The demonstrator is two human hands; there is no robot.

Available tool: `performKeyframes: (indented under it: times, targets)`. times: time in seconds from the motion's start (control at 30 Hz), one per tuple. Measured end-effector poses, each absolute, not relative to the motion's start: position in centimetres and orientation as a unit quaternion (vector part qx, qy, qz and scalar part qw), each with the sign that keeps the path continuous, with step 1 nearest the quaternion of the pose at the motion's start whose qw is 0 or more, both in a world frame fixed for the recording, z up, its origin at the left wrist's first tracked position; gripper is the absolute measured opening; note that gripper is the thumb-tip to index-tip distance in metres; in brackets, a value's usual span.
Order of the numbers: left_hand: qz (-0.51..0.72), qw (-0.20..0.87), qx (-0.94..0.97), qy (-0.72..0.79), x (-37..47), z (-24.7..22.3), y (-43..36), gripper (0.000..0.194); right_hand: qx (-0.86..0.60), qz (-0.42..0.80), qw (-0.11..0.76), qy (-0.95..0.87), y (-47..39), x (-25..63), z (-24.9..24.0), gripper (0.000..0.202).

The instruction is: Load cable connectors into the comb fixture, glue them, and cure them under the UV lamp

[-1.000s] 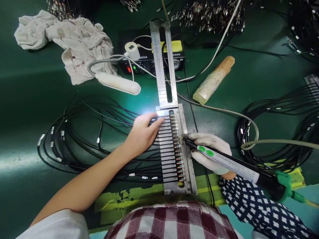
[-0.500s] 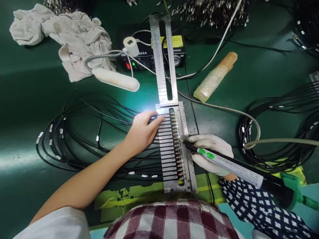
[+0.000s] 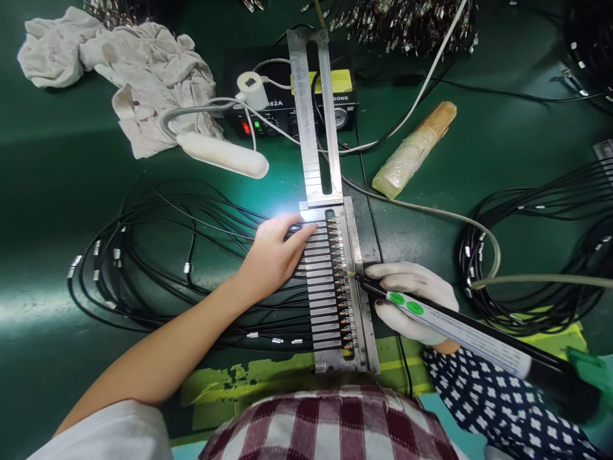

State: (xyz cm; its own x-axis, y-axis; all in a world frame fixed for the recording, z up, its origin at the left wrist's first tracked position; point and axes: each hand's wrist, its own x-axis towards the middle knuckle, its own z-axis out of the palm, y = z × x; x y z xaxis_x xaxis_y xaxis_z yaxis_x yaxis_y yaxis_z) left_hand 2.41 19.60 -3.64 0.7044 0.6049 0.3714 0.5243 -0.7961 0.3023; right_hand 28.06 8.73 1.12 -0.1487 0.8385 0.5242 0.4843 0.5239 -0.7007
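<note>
A slotted metal fixture (image 3: 322,306) lies on the table with several black cables side by side in its grooves. Their stripped ends, with small metal connectors (image 3: 343,296), line up along its right half. My bare left hand (image 3: 274,252) rests over the cables at the fixture's upper left edge, thumb and forefinger apart; its other fingers are mostly hidden. My gloved right hand (image 3: 414,300) grips a dispensing syringe (image 3: 460,332) with a black front, a white label and green stickers. The syringe's tip points left, close to the connectors around the middle of the row.
An upper slotted metal plate (image 3: 311,160) leans over a black control box (image 3: 272,115). A lit white lamp (image 3: 223,155) hangs at left of it. Coiled cables lie at left (image 3: 129,281) and right (image 3: 479,249). A wrapped bar (image 3: 414,150) and crumpled white gloves (image 3: 163,83) lie farther back.
My right hand and the syringe have shifted slightly right and toward me, and the tip stays near the middle connectors. My left hand has hardly moved.
</note>
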Motion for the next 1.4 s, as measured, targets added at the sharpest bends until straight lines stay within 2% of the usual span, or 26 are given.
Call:
performKeyframes:
  times: [0.1, 0.33, 1.4]
  targets:
    - [0.232, 0.089, 0.919, 0.307, 2.5, -3.6, 19.6, 0.034, -0.45, 0.186, 0.487, -0.725, 8.2, 28.1, 1.3, 0.025]
    - [0.231, 0.09, 0.917, 0.311, 2.5, -3.7, 19.6, 0.034, -0.46, 0.197, 0.445, -0.743, 7.7, 27.9, -0.1, 0.03]
    - [0.241, 0.082, 0.915, 0.312, 2.6, -3.7, 19.6, 0.032, -0.466, 0.195, 0.446, -0.739, 7.9, 27.7, 0.1, 0.025]
